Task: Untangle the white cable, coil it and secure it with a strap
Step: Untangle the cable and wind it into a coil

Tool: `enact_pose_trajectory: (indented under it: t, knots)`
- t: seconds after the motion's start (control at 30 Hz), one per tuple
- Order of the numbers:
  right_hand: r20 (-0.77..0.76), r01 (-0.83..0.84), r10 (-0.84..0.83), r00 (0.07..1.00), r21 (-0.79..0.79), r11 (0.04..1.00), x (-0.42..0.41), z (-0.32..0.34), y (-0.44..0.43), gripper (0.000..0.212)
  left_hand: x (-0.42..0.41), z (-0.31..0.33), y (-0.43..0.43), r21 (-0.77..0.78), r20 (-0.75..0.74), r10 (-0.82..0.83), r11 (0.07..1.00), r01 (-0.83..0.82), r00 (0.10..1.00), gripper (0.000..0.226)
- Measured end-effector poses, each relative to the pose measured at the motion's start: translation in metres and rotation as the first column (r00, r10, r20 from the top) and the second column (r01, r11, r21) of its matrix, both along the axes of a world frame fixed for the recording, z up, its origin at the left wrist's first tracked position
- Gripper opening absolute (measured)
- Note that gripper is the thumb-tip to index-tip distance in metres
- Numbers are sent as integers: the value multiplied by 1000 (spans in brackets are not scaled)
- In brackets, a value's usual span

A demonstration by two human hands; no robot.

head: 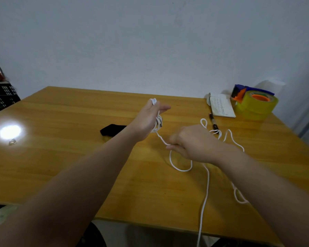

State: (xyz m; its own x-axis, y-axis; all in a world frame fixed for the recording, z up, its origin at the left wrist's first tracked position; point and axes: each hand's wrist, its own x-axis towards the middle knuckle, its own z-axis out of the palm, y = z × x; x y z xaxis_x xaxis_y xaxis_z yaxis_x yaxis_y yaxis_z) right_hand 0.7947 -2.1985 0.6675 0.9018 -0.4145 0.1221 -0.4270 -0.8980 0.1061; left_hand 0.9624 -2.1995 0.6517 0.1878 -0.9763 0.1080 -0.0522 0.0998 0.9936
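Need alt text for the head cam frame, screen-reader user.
Over a wooden table, a person's left hand holds loops of white cable while the right hand pinches the strand running from it; the rest trails loosely across the table and off its near edge. A black strip, pen, notebook and tape dispenser lie farther back.

Hard white glare sat on my table [61, 166] at left; light was soft elsewhere; my right hand [191, 143] blurred, edges bowed.

small booklet [221, 106] with printed lines, too blurred to read, no other text
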Motion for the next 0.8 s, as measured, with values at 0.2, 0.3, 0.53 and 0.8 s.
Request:
enact_pose_trajectory:
  t: [0.2, 0.3, 0.53, 0.8]
  knots:
    - [291, -17, -28, 956, 151, 988, -10, 9, -21, 17, -21, -1, 12, 64, 201, -177, 984, 168, 963, 23]
    - [310, 5, -58, 949, 169, 986, -9, 11, -23, 16, -31, 0, 13, 95, 109, -202, 977, 192, 973, 24]
    - [534, 110, -317, 784, 383, 917, -13, 15, -30, 53, -35, 8, 24, 196, 145, -336, 932, 306, 930, 57]
    - [414, -119, -401, 817, 802, 586, -26, 12, -28, 43, -23, 14, 25, 129, -120, -276, 948, 291, 954, 49]
